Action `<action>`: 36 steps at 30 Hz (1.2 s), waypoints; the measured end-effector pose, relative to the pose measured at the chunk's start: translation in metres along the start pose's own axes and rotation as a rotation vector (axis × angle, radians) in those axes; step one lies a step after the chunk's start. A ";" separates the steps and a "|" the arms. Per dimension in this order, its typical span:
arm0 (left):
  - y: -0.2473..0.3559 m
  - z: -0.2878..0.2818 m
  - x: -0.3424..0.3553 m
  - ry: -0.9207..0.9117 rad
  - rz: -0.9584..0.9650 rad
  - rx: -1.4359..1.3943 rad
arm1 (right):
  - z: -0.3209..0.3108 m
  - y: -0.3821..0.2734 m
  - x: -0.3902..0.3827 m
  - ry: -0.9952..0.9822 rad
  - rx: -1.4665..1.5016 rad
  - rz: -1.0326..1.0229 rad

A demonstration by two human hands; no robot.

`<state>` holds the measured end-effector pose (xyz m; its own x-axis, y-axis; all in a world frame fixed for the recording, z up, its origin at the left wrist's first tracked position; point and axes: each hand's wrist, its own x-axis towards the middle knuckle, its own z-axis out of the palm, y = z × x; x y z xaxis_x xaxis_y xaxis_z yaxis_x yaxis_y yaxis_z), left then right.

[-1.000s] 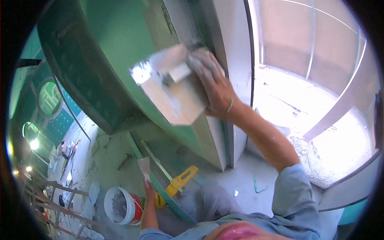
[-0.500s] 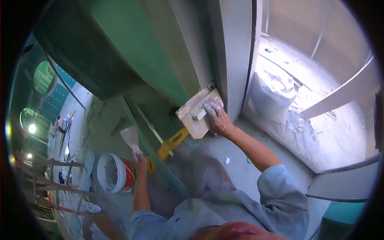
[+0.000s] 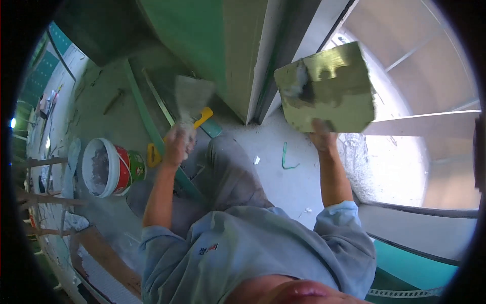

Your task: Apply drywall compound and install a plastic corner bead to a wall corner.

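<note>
My left hand (image 3: 178, 144) is closed round the handle of a broad putty knife (image 3: 194, 95), its blade pointing up and blurred by motion. My right hand (image 3: 323, 136) grips the near edge of a pale, flat plastering board (image 3: 341, 101) with cut corners. The board's broad face is turned toward me. A grey smear of putty (image 3: 299, 83) clings near its left edge. Both tools are apart, with the knife left of the wall corner (image 3: 253, 96) and the board right of it. The fingers under the board are hidden.
A white-rimmed bucket (image 3: 132, 169) with grey paste stands at left. A long green strip (image 3: 142, 114), a yellow tool part (image 3: 204, 117) and a hammer (image 3: 114, 101) lie on the floor. Brown rails (image 3: 50, 200) are at far left. A green bent scrap (image 3: 285, 156) lies before the corner.
The board has come off the wall corner, moved right and turned from its handle side to its putty-smeared face. My left hand has raised the putty knife. My view has shifted.
</note>
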<state>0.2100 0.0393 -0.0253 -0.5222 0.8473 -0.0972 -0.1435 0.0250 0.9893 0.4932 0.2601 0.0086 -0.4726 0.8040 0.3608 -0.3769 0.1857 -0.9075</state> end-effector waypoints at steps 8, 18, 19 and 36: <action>0.021 0.056 -0.003 -0.489 -0.170 -0.235 | 0.050 -0.069 0.014 0.121 0.491 -0.176; 0.049 0.068 -0.010 -0.322 -0.159 0.034 | 0.049 -0.006 -0.013 -0.380 -0.638 -0.430; 0.050 0.067 -0.012 -0.216 -0.227 0.016 | 0.050 -0.012 -0.015 -0.347 -0.629 -0.427; 0.009 0.081 0.009 -0.088 0.995 0.736 | 0.048 -0.064 0.004 0.270 0.668 0.527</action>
<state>0.2717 0.0904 -0.0082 -0.0715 0.7002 0.7104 0.8036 -0.3815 0.4569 0.4769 0.2244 0.0781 -0.5440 0.8132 -0.2069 -0.5893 -0.5458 -0.5957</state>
